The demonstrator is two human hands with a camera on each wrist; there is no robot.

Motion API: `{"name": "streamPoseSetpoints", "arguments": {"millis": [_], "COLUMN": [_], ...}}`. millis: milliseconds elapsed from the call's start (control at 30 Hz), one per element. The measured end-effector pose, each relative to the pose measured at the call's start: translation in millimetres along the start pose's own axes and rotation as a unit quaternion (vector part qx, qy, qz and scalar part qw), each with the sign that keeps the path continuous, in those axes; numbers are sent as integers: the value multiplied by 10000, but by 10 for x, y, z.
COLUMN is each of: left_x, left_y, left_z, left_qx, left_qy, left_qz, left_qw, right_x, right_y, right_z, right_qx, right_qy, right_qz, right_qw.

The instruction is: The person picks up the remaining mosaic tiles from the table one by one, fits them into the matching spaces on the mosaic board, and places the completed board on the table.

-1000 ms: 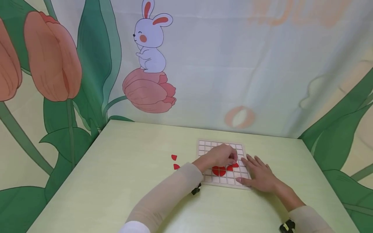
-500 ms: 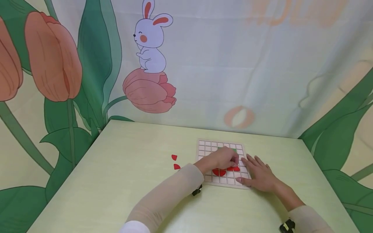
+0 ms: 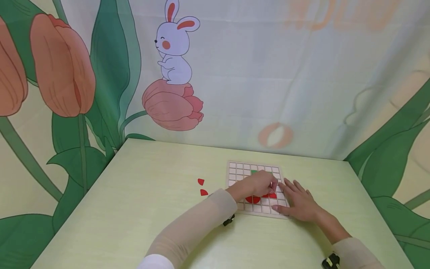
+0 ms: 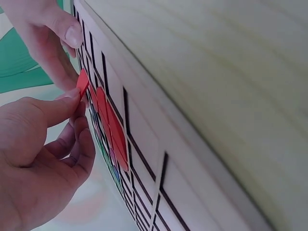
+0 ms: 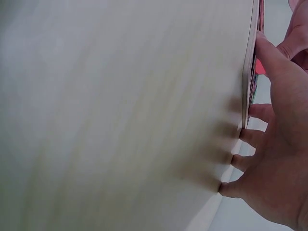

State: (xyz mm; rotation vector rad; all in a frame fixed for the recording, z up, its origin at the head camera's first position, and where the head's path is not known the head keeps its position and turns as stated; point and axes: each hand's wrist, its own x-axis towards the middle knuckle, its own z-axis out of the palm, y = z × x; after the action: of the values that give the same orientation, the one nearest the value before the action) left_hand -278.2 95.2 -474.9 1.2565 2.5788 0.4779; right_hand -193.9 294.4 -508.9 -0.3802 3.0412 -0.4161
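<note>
A pale gridded board [image 3: 236, 206] lies on the table, bearing red pieces [image 3: 253, 200] along its near part. My left hand [image 3: 260, 183] reaches over it from the left. Between thumb and forefinger it pinches a small red rounded-edge piece [image 4: 82, 83], held on edge right at the grid beside the other red pieces in the left wrist view. My right hand [image 3: 300, 201] has its fingers spread at the board's right side. Its thumb rests on the board's near right corner area, and the other fingertips touch the board's edge and the table in the right wrist view.
Two loose red pieces, one farther back [image 3: 201, 182] and one nearer [image 3: 203, 192], lie on the table left of the board. Green pieces [image 3: 254, 172] sit on the board's far part, partly behind my left hand. A printed curtain [image 3: 228, 82] hangs behind the table.
My left hand has shifted slightly to the right and a little nearer over the board, still pinching the red piece. The right hand keeps its place.
</note>
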Motion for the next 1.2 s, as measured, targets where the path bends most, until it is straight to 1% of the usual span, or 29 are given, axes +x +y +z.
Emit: {"name": "streamPoseSetpoints", "arguments": {"millis": [300,500,567,667,767,833,967,1067,1200], "left_x": [18,29,31,31,-8,-74,-288,-466,-676], "left_y": [8,-2,-14,-49,-113,-172,-318,-463,-712], "left_z": [28,66,72,39,-48,-124,-281,-384,-481], "left_qx": [221,374,356,280,244,228,86,6,-102], "left_qy": [7,144,185,212,282,361,503,610,763], "left_qz": [27,-29,-34,-66,-57,-19,-70,-217,-442], "left_qw": [9998,9992,9992,9994,9993,9991,9987,9979,9960], "right_x": [-18,-6,-3,2,8,12,13,11,13], "right_y": [-27,28,36,40,45,46,29,10,-11], "right_z": [-27,12,20,26,29,30,28,28,31], "right_qx": [36,-18,-23,-59,-80,-84,-57,-60,-62], "right_qy": [0,16,15,7,-13,-20,-62,-99,-79], "right_qz": [-11,-40,-55,-55,-19,22,96,135,169], "right_qw": [10000,10000,10000,10000,10000,10000,9999,9998,9998]}}
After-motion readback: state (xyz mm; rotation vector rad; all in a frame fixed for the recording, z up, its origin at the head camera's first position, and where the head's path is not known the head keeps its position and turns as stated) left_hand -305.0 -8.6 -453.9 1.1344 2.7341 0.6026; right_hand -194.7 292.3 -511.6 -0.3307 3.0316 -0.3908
